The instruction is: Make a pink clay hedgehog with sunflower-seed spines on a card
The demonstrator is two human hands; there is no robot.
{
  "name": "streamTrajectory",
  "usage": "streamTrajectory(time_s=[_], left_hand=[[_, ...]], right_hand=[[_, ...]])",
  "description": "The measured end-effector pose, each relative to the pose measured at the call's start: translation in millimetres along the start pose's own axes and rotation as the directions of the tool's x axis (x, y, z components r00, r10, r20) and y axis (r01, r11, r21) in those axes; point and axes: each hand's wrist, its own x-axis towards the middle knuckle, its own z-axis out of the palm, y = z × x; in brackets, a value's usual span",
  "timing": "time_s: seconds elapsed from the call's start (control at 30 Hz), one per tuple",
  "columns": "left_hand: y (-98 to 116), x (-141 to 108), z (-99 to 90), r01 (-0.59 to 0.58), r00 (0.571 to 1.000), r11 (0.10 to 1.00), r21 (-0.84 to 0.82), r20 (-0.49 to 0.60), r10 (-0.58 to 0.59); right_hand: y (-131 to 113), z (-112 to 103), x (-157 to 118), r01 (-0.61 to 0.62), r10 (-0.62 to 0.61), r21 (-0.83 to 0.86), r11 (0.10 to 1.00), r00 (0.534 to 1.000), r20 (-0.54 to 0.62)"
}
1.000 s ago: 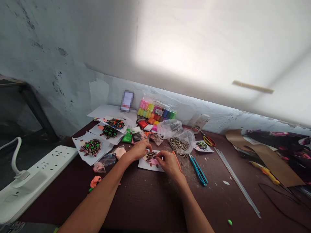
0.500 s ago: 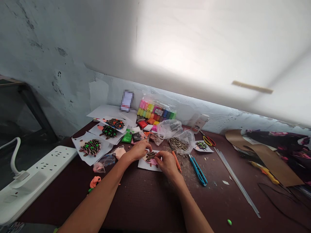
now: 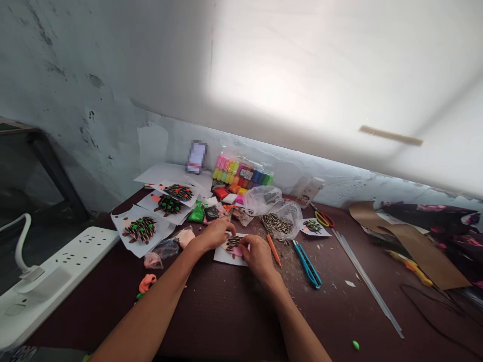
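Head view: the white card [image 3: 222, 257] lies on the bench [image 3: 222, 304], just below centre frame. Its seeds [image 3: 233, 245], lengthwise roughly left to right, sit just left of the nearer right hand [image 3: 259, 255], whose fingers almost meet; the left hand's [image 3: 216, 234] curl, slightly parted, at the card's upper left. I cannot tell what either grips. Since 1 second ago, the right hand has shifted left, baring the orange pen [image 3: 273, 250].
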Motion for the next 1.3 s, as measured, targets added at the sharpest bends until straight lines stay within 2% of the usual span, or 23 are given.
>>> streamTrajectory(time_s=[0.2,0.33,0.47,0.6,0.8,1.0,1.3], left_hand=[[-1,-1,-0.3,-0.014,1.0,1.0,0.0,-0.007,0.014],[1,-1,-2.4,-0.02,1.0,1.0,0.002,0.005,0.02],[4,-1,-4.5,0.006,1.0,1.0,-0.006,0.02,-0.006],[5,-2,-5.5,0.006,1.0,1.0,-0.006,0.026,-0.006],[5,-2,-5.0,0.01,1.0,1.0,0.017,0.023,-0.011],[5,-2,-4.5,0.008,1.0,1.0,0.029,0.021,-0.009],[3,-1,-3.9,0.007,1.0,1.0,0.009,0.029,-0.007]], right_hand=[[1,-8,1,-0.034,0.031,0.101,0.994,0.999,0.032],[11,-13,3,-0.048,0.054,0.114,0.992,0.998,-0.045],[22,-13,6,-0.128,0.129,0.017,0.992,0.985,-0.114],[33,-15,14,-0.138,0.119,-0.098,0.986,0.976,-0.182],[48,-21,29,-0.231,0.154,-0.284,0.931,0.951,-0.269],[55,-17,33,-0.252,0.209,-0.322,0.913,0.964,-0.163],[58,-18,48,-0.332,0.294,-0.306,0.892,0.941,-0.164]])
